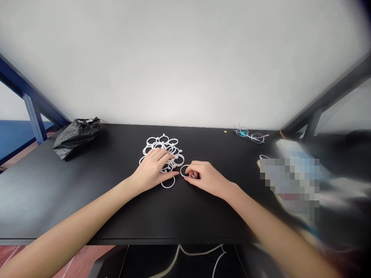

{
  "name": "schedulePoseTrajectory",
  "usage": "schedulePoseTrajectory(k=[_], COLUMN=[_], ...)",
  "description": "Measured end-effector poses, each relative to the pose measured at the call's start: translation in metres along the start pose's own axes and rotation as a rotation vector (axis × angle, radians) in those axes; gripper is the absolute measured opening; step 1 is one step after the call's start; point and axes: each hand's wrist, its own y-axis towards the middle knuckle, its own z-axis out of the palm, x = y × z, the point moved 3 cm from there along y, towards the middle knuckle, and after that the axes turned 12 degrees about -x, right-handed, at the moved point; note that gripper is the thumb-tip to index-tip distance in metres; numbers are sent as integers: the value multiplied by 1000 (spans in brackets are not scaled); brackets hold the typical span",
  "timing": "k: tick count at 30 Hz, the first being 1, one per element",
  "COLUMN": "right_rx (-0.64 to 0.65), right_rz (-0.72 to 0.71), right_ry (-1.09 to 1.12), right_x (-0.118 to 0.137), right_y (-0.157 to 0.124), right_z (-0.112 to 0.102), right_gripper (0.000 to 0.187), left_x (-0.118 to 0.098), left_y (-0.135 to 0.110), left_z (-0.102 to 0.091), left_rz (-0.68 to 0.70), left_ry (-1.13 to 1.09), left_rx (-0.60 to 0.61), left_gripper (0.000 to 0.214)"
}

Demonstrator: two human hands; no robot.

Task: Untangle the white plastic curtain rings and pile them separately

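Note:
Several thin white plastic rings with small knobs [164,143] lie in an overlapping heap on the black tabletop. My left hand [153,166] rests over the near side of this heap, fingers stretched out and thumb apart, hiding part of it. One ring's loop pokes out toward me beneath the left thumb. Just right of the heap, my right hand [206,178] is closed in a pinch on a single white ring [181,170]. The loop of that ring points left, near the left thumb tip, and its other end is hidden by my right fingers.
A crumpled black plastic bag [77,137] sits at the back left. Glasses [257,138] lie near the wall at the back right, beside a tiny yellow bit [225,131]. Blurred, partly pixelated packages [290,189] are at right. Slanted frame bars flank the black table [121,220].

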Motion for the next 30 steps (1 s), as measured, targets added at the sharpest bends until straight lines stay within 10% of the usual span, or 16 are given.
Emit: schedulePoseTrajectory(k=[9,17,30], right_rx=[-384,-89,-303], right_rz=[-41,396,221], right_ry=[341,963,794], right_x=[18,16,17], right_y=[1,7,1], right_z=[-14,-3,0], right_gripper=[10,18,15], left_x=[-13,-25,-20], left_y=[4,5,5], left_z=[-12,-16,-16], left_rz=[78,265,51], left_ry=[-46,-28,-123], left_rx=[-154,-202,-240], left_gripper=[57,48,33])
